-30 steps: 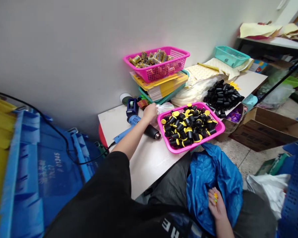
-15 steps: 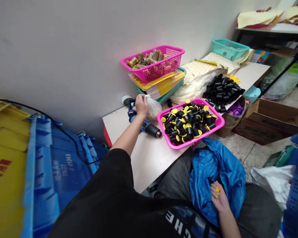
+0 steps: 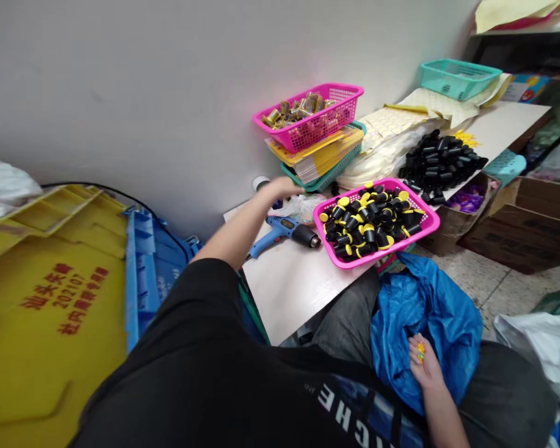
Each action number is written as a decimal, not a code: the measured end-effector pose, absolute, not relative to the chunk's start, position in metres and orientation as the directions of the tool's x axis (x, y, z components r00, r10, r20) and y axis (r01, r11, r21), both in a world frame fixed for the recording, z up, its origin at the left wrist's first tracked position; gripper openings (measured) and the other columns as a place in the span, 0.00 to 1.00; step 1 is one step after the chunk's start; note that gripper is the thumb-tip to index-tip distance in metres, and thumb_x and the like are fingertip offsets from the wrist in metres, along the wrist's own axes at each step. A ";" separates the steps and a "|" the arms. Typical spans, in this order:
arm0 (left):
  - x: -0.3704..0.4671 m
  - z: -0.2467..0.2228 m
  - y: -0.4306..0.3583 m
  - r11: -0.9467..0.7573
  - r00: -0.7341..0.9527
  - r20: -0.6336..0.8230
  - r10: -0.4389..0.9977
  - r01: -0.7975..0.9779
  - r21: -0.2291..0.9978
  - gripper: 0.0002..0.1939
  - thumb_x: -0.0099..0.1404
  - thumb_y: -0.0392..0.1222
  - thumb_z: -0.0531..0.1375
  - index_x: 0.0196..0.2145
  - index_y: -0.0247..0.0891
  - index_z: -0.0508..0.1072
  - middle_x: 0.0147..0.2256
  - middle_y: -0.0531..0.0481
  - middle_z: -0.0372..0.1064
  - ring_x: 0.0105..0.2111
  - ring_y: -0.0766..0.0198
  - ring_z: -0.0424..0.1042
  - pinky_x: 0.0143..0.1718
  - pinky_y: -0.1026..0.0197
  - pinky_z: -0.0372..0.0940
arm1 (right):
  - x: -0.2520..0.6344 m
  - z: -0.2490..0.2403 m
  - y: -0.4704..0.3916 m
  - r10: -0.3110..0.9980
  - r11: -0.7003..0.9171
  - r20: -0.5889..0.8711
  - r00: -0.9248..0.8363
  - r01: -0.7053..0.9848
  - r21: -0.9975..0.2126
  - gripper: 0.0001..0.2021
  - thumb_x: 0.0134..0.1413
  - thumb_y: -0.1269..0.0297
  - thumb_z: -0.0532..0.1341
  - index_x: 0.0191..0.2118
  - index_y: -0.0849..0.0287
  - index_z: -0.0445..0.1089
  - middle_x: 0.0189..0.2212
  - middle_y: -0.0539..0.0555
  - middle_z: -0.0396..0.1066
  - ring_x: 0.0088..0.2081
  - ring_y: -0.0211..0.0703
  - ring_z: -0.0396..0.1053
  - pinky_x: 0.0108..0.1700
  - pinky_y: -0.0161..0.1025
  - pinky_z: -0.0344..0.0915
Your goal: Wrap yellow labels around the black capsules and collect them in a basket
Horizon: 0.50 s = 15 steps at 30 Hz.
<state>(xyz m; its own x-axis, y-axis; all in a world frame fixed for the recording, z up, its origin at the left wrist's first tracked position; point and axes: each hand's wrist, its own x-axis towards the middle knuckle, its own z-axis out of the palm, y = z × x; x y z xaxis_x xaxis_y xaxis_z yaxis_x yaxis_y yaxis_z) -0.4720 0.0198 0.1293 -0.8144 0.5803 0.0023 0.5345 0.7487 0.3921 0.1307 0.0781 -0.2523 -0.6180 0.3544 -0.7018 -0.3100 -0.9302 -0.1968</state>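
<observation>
My left hand point(image 3: 287, 186) reaches over a thin clear plastic bag point(image 3: 303, 208) behind the heat gun. Its fingers are blurred and partly hidden, so their grip is unclear. The blue and black heat gun point(image 3: 284, 231) lies on the white table point(image 3: 292, 292), its nozzle toward the pink basket. My right hand point(image 3: 424, 364) rests palm up on a blue plastic sheet point(image 3: 401, 311) over my lap. Small yellow and green pieces point(image 3: 420, 352) lie in that hand. The pink basket point(image 3: 350, 264) holds many black cylinders with yellow caps point(image 3: 368, 218).
Another pink basket point(image 3: 324, 130) of wrapped gold pieces sits on stacked yellow cards point(image 3: 336, 152). Black cylinders point(image 3: 441, 162) are heaped beyond, near a teal basket point(image 3: 462, 79). Yellow point(image 3: 51, 348) and blue crates point(image 3: 156, 267) stand at left, cardboard boxes point(image 3: 518, 230) at right.
My left hand was gripping the bag's gathered top; now the bag sits lower and flatter beneath it. The view has shifted left. My right hand keeps its pieces.
</observation>
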 end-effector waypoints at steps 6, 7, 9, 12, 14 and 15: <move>-0.461 0.052 0.008 0.798 -0.887 0.041 0.460 0.434 0.419 0.17 0.59 0.39 0.63 0.46 0.30 0.76 0.50 0.28 0.76 0.55 0.42 0.74 0.55 0.53 0.65 | 0.131 -0.251 0.077 0.389 -0.916 -0.712 -0.585 -0.328 -0.231 0.16 0.51 0.67 0.68 0.30 0.55 0.57 0.18 0.39 0.60 0.12 0.25 0.55 0.10 0.20 0.51; -0.466 0.055 0.007 0.793 -0.896 0.079 0.437 0.425 0.437 0.17 0.62 0.38 0.60 0.48 0.30 0.75 0.52 0.28 0.75 0.55 0.44 0.73 0.55 0.53 0.64 | 0.130 -0.250 0.077 0.391 -0.915 -0.715 -0.580 -0.329 -0.234 0.16 0.52 0.67 0.68 0.30 0.55 0.57 0.18 0.39 0.60 0.12 0.25 0.55 0.10 0.20 0.51; -0.475 0.064 0.005 0.775 -0.907 0.155 0.391 0.415 0.477 0.15 0.66 0.38 0.56 0.48 0.30 0.74 0.52 0.31 0.75 0.54 0.47 0.73 0.55 0.54 0.64 | 0.129 -0.247 0.077 0.392 -0.915 -0.718 -0.575 -0.327 -0.237 0.15 0.52 0.67 0.67 0.29 0.55 0.56 0.18 0.39 0.60 0.12 0.25 0.55 0.10 0.20 0.51; -0.487 0.079 0.006 0.750 -0.914 0.252 0.318 0.405 0.523 0.11 0.69 0.39 0.54 0.45 0.33 0.72 0.51 0.36 0.75 0.52 0.51 0.73 0.54 0.56 0.64 | 0.128 -0.242 0.077 0.389 -0.917 -0.715 -0.580 -0.316 -0.243 0.16 0.52 0.66 0.67 0.29 0.55 0.56 0.18 0.39 0.60 0.12 0.25 0.56 0.10 0.20 0.51; -0.491 0.091 0.005 0.727 -0.921 0.320 0.222 0.375 0.575 0.08 0.71 0.37 0.52 0.43 0.34 0.70 0.48 0.39 0.74 0.49 0.54 0.72 0.52 0.57 0.64 | 0.128 -0.238 0.077 0.385 -0.920 -0.713 -0.585 -0.305 -0.247 0.15 0.52 0.66 0.67 0.28 0.55 0.56 0.17 0.40 0.60 0.12 0.26 0.55 0.10 0.20 0.51; -0.492 0.099 0.003 0.697 -0.918 0.364 0.159 0.366 0.617 0.06 0.71 0.36 0.52 0.42 0.34 0.68 0.45 0.42 0.74 0.47 0.57 0.72 0.51 0.58 0.65 | 0.127 -0.236 0.077 0.382 -0.922 -0.714 -0.587 -0.299 -0.248 0.15 0.52 0.66 0.66 0.28 0.55 0.56 0.17 0.40 0.60 0.12 0.26 0.54 0.09 0.20 0.51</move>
